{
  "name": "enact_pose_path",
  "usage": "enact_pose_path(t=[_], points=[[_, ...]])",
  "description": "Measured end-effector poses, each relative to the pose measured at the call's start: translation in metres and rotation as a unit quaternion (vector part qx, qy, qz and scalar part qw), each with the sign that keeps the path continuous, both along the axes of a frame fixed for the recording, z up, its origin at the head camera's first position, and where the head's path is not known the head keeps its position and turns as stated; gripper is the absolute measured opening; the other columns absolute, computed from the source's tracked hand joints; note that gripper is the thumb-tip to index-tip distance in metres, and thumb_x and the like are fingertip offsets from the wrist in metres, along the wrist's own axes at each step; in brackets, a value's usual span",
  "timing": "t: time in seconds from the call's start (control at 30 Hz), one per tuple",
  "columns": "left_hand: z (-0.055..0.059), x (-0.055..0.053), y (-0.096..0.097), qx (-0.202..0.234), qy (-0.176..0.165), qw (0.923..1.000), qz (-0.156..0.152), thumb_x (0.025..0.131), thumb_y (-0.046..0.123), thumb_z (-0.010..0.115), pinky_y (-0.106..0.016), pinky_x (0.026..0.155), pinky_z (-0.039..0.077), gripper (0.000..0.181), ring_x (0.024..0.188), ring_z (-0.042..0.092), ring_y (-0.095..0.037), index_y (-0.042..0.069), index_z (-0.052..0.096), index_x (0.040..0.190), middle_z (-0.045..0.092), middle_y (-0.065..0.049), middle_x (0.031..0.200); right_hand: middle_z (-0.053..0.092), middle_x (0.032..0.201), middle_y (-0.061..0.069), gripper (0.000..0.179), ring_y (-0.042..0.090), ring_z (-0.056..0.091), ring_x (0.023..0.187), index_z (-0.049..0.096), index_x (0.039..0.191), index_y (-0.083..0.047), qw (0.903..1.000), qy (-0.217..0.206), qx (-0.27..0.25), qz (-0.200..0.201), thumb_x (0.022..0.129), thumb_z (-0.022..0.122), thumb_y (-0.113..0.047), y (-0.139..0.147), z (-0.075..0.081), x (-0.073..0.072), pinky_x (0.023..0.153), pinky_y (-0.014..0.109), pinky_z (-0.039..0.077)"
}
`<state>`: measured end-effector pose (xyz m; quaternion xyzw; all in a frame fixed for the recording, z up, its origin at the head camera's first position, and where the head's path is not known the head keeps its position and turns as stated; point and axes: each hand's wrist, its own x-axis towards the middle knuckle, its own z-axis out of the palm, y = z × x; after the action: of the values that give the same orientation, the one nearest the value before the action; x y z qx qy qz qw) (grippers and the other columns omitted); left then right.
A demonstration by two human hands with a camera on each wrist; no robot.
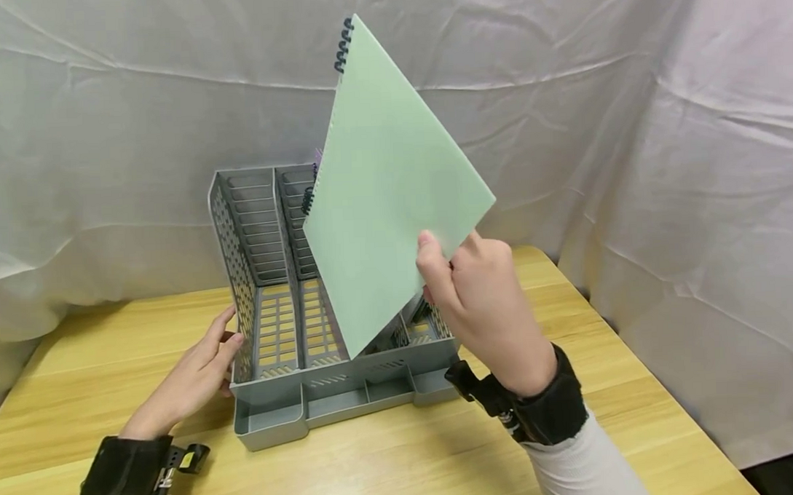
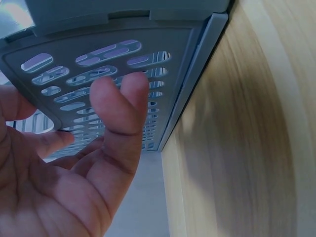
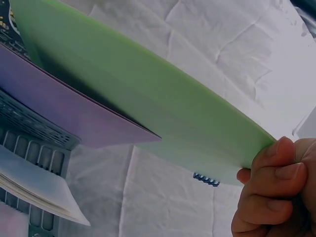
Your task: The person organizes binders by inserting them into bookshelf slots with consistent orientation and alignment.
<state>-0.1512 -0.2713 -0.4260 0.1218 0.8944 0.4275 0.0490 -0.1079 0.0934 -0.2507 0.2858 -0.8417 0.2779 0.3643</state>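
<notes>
A pale green spiral-bound notebook (image 1: 387, 175) is held up, tilted, in front of the grey desktop file rack (image 1: 348, 366). My right hand (image 1: 480, 295) pinches its lower right edge, thumb on the near cover and fingers behind. In the right wrist view, the curled fingers of the right hand (image 3: 271, 192) meet the corner of the green notebook (image 3: 168, 113). Beside the rack's left wall, my left hand (image 1: 200, 371) touches the perforated side panel (image 2: 84, 81) with loosely bent fingers. The notebook hides much of the rack's right half.
The rack's left slot (image 1: 271, 325) shows its grid floor. Small trays (image 1: 271, 419) line the front. In the right wrist view, a purple cover (image 3: 84, 108) and a white-paged book (image 3: 39, 182) stand near the green notebook. A wooden table (image 1: 391, 466) lies beneath, a grey curtain (image 1: 136, 125) behind.
</notes>
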Motion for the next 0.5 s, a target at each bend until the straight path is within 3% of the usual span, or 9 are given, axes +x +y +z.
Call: enact_pose_path(t=[0.1, 0.33, 0.5], points=[[0.0, 0.001, 0.002, -0.001, 0.003, 1.0, -0.001, 0.119, 0.035, 0.033, -0.034, 0.061, 0.059, 0.067, 0.07, 0.059, -0.018, 0.006, 0.005, 0.172, 0.055, -0.033, 0.141, 0.058, 0.06, 0.001, 0.019, 0.012, 0.054, 0.05, 0.058, 0.095, -0.003, 0.9999, 0.001, 0.015, -0.001, 0.108, 0.047, -0.011, -0.005, -0.005, -0.004, 0.05, 0.029, 0.043], [0.0, 0.0, 0.006, -0.003, 0.006, 1.0, -0.003, 0.119, 0.036, 0.034, -0.034, 0.061, 0.057, 0.067, 0.063, 0.062, -0.023, 0.007, 0.005, 0.173, 0.055, -0.034, 0.141, 0.063, 0.057, 0.001, 0.021, 0.02, 0.055, 0.046, 0.054, 0.085, -0.004, 0.9987, 0.018, 0.042, -0.024, 0.105, 0.051, -0.009, -0.025, -0.015, -0.014, 0.046, 0.034, 0.043], [-0.002, -0.001, 0.008, -0.003, 0.007, 1.0, -0.003, 0.119, 0.034, 0.034, -0.033, 0.061, 0.057, 0.067, 0.064, 0.061, -0.022, 0.006, 0.005, 0.172, 0.056, -0.034, 0.141, 0.061, 0.055, 0.004, 0.016, 0.026, 0.06, 0.047, 0.055, 0.092, 0.0, 0.9973, 0.03, 0.042, -0.051, 0.105, 0.052, -0.008, -0.035, -0.023, -0.025, 0.046, 0.041, 0.048]])
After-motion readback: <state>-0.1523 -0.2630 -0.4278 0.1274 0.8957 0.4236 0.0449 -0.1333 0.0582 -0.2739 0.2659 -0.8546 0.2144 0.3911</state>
